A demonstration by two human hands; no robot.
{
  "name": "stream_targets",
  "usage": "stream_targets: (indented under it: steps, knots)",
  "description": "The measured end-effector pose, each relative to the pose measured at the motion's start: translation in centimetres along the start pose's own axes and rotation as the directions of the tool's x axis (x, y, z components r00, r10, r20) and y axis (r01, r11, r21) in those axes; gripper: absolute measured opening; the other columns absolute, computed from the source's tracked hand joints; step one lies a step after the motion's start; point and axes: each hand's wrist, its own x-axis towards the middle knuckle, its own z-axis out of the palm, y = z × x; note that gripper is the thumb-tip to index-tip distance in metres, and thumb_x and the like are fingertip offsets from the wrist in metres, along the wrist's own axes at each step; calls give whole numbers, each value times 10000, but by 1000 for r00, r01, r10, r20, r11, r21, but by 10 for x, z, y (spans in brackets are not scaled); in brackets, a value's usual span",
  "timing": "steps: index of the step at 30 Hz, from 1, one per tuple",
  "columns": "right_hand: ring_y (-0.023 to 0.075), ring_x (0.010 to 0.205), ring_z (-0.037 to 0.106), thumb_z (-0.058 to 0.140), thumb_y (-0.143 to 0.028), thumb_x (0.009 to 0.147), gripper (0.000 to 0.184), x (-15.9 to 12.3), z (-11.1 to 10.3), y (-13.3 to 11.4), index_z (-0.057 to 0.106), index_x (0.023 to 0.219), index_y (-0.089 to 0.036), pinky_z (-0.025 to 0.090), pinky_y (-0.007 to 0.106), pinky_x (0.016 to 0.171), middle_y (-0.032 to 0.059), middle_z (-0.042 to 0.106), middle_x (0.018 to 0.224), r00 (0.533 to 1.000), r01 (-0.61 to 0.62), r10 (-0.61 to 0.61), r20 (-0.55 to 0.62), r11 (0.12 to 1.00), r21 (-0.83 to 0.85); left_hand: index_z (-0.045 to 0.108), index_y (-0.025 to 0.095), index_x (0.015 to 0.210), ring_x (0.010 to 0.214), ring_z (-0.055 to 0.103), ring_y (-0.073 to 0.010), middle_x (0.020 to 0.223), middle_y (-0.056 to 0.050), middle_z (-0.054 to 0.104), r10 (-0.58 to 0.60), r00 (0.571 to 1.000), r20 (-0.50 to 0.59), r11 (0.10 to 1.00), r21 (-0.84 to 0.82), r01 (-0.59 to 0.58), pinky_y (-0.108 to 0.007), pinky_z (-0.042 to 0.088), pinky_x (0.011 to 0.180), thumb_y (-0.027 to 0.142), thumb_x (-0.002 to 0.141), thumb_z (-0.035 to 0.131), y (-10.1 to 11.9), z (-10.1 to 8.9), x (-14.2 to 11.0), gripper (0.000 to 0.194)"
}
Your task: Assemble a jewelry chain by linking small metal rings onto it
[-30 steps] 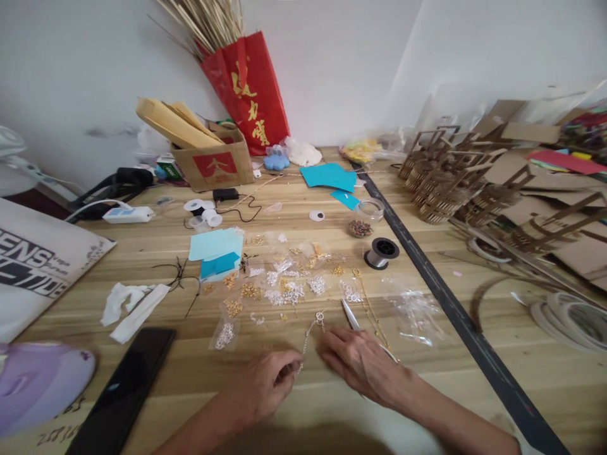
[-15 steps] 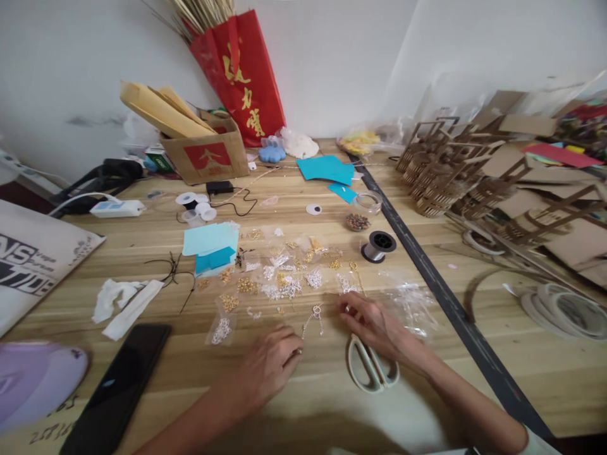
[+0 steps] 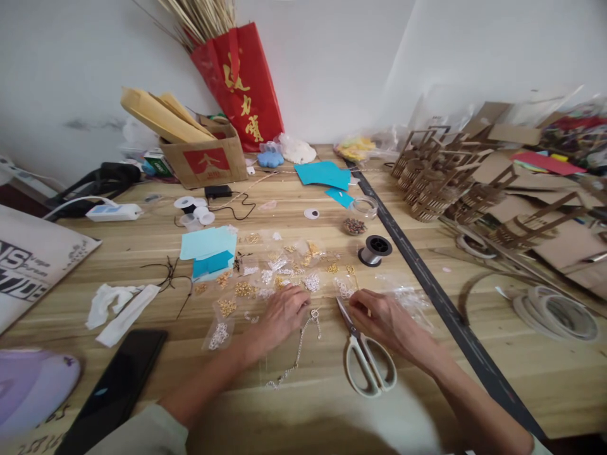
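Silver in colour, a thin chain (image 3: pixel 299 351) lies on the wooden counter (image 3: pixel 227 404), seen from the head camera. It runs from a small ring (image 3: pixel 315 313) between the two hands down toward the wearer, its lower end curling off to the left; a shorter strand trails from the ring on the right.

The chain looks very light and limp, with links probably smooth enough to slip and fine enough to tangle or bend if tugged. The ring, or the plain links just below it, would seem the surest place to pinch.

The left hand (image 3: pixel 286 314) is palm down with fingers curled; whether its grip has anything between thumb and fingertips cannot be told. The ring is just beside those fingertips, while the rest of the chain lies lower, apart from them.

The right hand (image 3: pixel 382 318) is farther from the ring, with the scissors (image 3: pixel 355 333) between. Its fingers bend inward near a clear packet (image 3: pixel 342 287), and whether its grip is clamped on anything cannot be seen.

Beyond the left hand are silver bits (image 3: pixel 312 282) and gold bits (image 3: pixel 245 289); beyond the right, a spool (image 3: pixel 374 256).
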Motion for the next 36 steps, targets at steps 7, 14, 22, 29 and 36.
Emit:
stream_targets:
  steps: [7, 14, 22, 29, 36]
  knots:
    - [140, 565, 587, 530, -382, 899, 246, 6, -26, 4, 634, 786, -191, 433, 228, 523, 4, 656, 671, 961, -47, 108, -253, 971, 236, 580, 170, 780, 790, 557, -181, 810, -25, 617, -53, 999, -5, 999, 1, 53, -296, 418, 755, 130, 894, 494, -1, -2, 0, 148]
    - [170, 635, 631, 539, -352, 866, 189, 19, -7, 35, 611, 797, -191, 472, 239, 531, 33, 676, 723, 914, -29, 108, -392, 979, 202, 615, 159, 751, 797, 574, -177, 799, -30, 631, -16, 999, 36, 1000, -11, 17, -296, 430, 755, 155, 896, 528, 5, 2, 10, 169]
    - [163, 624, 613, 507, -292, 876, 153, 23, 8, 36, 614, 826, -194, 447, 254, 561, 21, 669, 722, 945, -3, 70, -320, 979, 206, 622, 158, 751, 806, 587, -183, 813, -31, 636, -67, 985, 158, 997, 60, 58, -281, 423, 707, 123, 855, 559, 12, -5, 20, 127]
    - [156, 636, 606, 501, -255, 887, 120, 22, 12, 32, 593, 835, -199, 444, 249, 568, 9, 649, 733, 934, 53, 14, -356, 982, 179, 577, 160, 732, 731, 557, -173, 758, -26, 595, -40, 987, 156, 990, 138, 18, -278, 399, 672, 112, 869, 490, 9, 0, 21, 169]
    - [166, 697, 608, 485, -205, 928, 95, 18, 18, 23, 577, 909, -197, 467, 264, 616, 41, 635, 842, 882, 131, -128, -454, 991, -26, 560, 166, 780, 706, 546, -178, 778, -32, 599, -84, 995, 59, 984, 165, 73, -284, 379, 651, 111, 868, 434, 9, 6, 17, 163]
